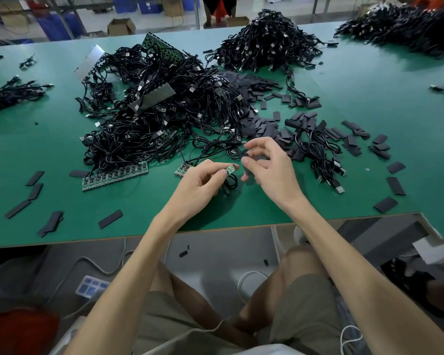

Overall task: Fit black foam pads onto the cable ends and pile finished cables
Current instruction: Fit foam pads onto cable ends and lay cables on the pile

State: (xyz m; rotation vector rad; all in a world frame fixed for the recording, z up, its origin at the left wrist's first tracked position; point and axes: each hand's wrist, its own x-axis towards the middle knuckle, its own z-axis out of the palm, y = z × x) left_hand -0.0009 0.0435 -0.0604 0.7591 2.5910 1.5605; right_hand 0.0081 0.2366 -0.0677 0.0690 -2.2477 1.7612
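Left hand pinches small green board at cable end, thumb against fingertips. Cable loop hangs under hand, over green table. Right hand, fingers curled, pinches black pad just beside board; contact unclear, blurred. Tangled heap behind hands. Loose pads scattered to its right. Second pile farther back.

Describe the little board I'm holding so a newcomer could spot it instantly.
On the green table, look just before the big tangled cable pile. The left hand pinches a small green board trailing a black cable; unlike the board strips lying nearby, it is single and held.
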